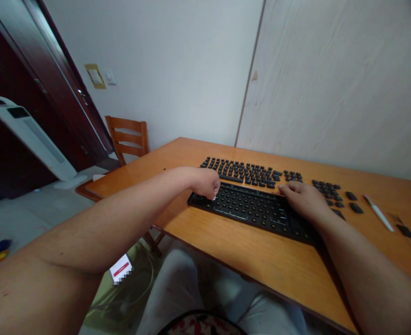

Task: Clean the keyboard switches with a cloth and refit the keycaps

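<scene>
A black keyboard base point(250, 207) with its keycaps off lies near the front edge of the wooden table. My left hand point(207, 182) is closed in a pinch over the base's left end. A small white bit point(213, 198), too small to name, pokes out below its fingers, against the keyboard. My right hand point(301, 197) lies over the right part of the base, with thumb and curled fingers at its back edge, holding it. Behind the base, the removed black keycaps point(242, 171) are laid out in rows.
More keycaps point(326, 188) sit at the right of the wooden table point(205, 237). Farther right are a white pen-like tool point(379, 213) and a small black piece point(405, 231). A wooden chair point(127, 137) stands at the far left corner, a white wall behind.
</scene>
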Motion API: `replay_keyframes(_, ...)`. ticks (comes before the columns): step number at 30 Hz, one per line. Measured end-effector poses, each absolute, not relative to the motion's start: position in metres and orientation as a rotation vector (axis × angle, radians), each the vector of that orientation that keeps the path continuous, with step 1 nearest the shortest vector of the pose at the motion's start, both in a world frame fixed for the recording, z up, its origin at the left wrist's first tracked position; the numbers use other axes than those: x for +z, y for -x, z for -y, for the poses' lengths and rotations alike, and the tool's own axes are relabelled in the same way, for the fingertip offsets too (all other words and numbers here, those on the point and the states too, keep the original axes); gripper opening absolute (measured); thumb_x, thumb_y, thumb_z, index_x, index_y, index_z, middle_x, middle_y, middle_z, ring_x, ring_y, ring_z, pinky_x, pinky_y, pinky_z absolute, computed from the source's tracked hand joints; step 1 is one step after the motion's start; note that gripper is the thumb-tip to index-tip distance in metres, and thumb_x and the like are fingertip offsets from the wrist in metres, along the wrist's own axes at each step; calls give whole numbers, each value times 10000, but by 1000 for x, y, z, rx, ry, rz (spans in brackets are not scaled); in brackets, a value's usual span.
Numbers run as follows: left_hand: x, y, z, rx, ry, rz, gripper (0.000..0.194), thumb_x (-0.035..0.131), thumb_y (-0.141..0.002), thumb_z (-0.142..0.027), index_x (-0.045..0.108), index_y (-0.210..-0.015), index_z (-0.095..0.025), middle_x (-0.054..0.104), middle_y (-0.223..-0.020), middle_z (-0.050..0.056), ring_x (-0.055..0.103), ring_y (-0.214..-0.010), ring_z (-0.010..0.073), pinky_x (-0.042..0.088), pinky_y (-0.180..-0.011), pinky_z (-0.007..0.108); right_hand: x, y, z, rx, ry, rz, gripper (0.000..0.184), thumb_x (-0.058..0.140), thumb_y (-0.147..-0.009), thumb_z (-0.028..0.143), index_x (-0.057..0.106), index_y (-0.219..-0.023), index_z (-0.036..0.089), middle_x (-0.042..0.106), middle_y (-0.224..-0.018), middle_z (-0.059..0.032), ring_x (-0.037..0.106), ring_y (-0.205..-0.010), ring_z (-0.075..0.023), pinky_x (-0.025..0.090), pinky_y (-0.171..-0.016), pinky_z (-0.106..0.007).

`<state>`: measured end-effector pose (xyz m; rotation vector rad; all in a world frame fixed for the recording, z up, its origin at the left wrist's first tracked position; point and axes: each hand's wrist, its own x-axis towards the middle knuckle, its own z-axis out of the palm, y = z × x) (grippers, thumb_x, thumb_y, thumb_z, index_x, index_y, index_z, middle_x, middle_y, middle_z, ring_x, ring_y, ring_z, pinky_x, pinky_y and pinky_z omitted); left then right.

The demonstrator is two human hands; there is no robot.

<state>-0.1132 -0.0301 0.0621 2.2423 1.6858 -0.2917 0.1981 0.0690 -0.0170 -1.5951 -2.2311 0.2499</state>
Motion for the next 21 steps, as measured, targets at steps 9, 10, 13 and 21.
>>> replay_keyframes(9, 72, 112, 18, -176, -2333, -1869, 215, 629, -686, -254, 747, -852, -188, 701, -786, 46, 543, -666, 162, 344, -607, 271, -17, -197, -69, 226, 1604, 2242, 460, 391, -901, 572, 593, -663, 234, 634, -696, -43, 570, -678, -222, 339, -554, -308)
replay_keyframes(10, 72, 111, 16, -149, -2337, -1899, 224, 630, -682, -252, 748, -862, -189, 704, -803, 53, 544, -674, 164, 347, -618, 273, -18, -198, -70, 224, 1597, 2241, 462, 393, -901, 573, 598, -663, 234, 636, -696, -44, 570, -676, -223, 340, -554, -308)
replay_keyframes(13, 73, 109, 10, -39, -2310, -1945, 219, 638, -669, -246, 742, -851, -183, 696, -788, 59, 539, -671, 164, 350, -634, 278, -20, -199, -71, 207, 1575, 2241, 462, 396, -903, 568, 603, -661, 234, 640, -690, -47, 576, -679, -226, 348, -561, -308)
replay_keyframes(21, 54, 97, -12, 852, -1803, -1567, 104, 617, -723, -264, 643, -735, -164, 551, -593, -23, 447, -540, 97, 316, -530, 242, -15, -194, -66, 184, 1619, 2284, 456, 385, -910, 573, 551, -647, 240, 643, -702, -49, 595, -695, -231, 350, -570, -303)
